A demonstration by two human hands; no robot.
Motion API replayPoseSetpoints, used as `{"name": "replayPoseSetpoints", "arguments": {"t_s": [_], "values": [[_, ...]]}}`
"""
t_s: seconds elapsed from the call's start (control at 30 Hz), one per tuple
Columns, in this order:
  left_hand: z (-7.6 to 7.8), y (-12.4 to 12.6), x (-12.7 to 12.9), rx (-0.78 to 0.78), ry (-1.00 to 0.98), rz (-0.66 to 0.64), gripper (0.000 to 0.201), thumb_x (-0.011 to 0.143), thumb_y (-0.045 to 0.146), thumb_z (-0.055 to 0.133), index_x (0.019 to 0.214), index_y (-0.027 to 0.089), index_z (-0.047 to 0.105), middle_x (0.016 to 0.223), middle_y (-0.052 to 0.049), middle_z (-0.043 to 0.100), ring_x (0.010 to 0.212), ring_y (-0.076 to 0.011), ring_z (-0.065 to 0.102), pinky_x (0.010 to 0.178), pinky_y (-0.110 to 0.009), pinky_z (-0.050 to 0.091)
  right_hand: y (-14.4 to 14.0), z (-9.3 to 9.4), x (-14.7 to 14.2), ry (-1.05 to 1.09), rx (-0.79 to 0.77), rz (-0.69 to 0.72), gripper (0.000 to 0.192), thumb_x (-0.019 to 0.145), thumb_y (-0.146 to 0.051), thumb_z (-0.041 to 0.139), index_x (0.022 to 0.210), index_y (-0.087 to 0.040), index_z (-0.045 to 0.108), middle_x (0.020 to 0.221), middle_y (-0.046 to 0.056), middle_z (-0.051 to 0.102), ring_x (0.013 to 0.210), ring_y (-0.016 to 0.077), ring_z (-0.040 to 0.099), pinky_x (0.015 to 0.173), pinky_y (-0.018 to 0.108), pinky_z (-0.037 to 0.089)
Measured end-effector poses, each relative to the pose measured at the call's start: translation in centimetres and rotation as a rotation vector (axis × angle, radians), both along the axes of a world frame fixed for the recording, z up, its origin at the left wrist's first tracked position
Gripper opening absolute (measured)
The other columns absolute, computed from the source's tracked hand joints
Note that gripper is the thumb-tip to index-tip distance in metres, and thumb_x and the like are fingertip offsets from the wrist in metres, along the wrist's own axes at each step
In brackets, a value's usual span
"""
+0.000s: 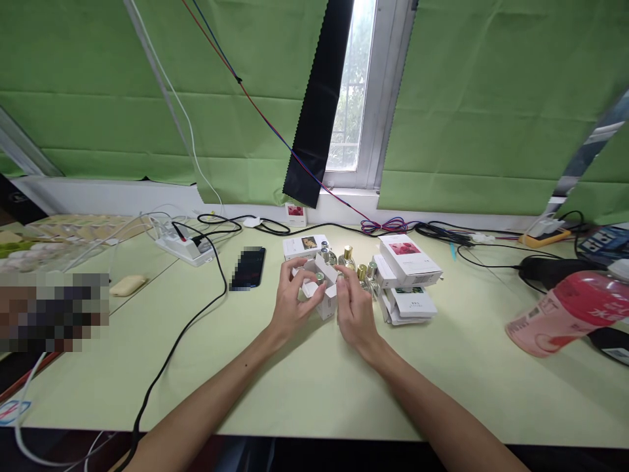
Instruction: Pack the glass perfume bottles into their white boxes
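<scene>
A small white carton (pixel 326 308) stands on the table between my hands with its top flaps up. In its opening shows the round metallic cap (pixel 320 278) of a small bottle. My left hand (pixel 293 301) curls around the carton's left side, its thumb and fingertips close to the cap. At the right edge, my right hand (pixel 356 308) has its thumb and fingers closed on the carton's flap. Just beyond are several small glass bottles, one with a gold cap (pixel 348 253). A flat white box (pixel 305 246) lies behind my left hand.
Right of the bottles is a stack of white boxes, topped by one with a pink picture (pixel 410 257). A phone (pixel 249 267), power strip (pixel 184 249) and black cable (pixel 184 334) lie left. A pink-labelled drink bottle (pixel 565 311) lies far right. Cables run along the wall.
</scene>
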State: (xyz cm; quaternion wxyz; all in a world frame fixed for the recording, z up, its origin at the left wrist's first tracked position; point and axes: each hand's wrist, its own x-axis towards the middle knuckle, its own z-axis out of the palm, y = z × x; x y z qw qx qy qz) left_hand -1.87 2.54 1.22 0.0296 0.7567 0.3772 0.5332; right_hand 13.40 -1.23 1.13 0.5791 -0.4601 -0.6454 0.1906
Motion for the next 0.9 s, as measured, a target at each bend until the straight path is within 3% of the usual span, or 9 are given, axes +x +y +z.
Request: {"name": "replayPoseSetpoints", "arguments": {"t_s": [0.37, 0.67, 0.9], "values": [[0.04, -0.05, 0.01, -0.011, -0.009, -0.002, 0.007, 0.092, 0.026, 0.064, 0.089, 0.021, 0.062, 0.119, -0.01, 0.052, 0.121, -0.0251, 0.057, 0.097, -0.041, 0.054, -0.06, 0.05, -0.1, -0.004, 0.017, -0.002, 0.037, 0.106, -0.038, 0.034, 0.129, -0.02, 0.056, 0.072, 0.0, 0.063, 0.054, 0.0156, 0.054, 0.054, 0.028, 0.04], [0.0, -0.02, -0.06, -0.002, -0.005, -0.004, 0.005, 0.093, 0.027, 0.062, 0.091, 0.022, 0.061, 0.12, -0.011, 0.054, 0.119, -0.0274, 0.058, 0.096, -0.046, 0.055, -0.13, 0.06, -0.23, 0.021, 0.012, 0.015, 0.033, 0.105, -0.036, 0.039, 0.127, -0.021, 0.058, 0.101, 0.006, 0.073, 0.047, 0.0106, 0.049, 0.051, 0.027, 0.041], [-0.01, -0.06, -0.02, -0.025, -0.009, -0.003, 0.008, 0.094, 0.029, 0.061, 0.09, 0.022, 0.062, 0.12, -0.011, 0.053, 0.121, -0.027, 0.057, 0.099, -0.046, 0.054, -0.16, 0.01, -0.19, -0.027, 0.089, -0.061, 0.034, 0.103, -0.034, 0.04, 0.122, -0.019, 0.064, 0.082, 0.004, 0.072, 0.047, 0.012, 0.047, 0.052, 0.028, 0.04]]}}
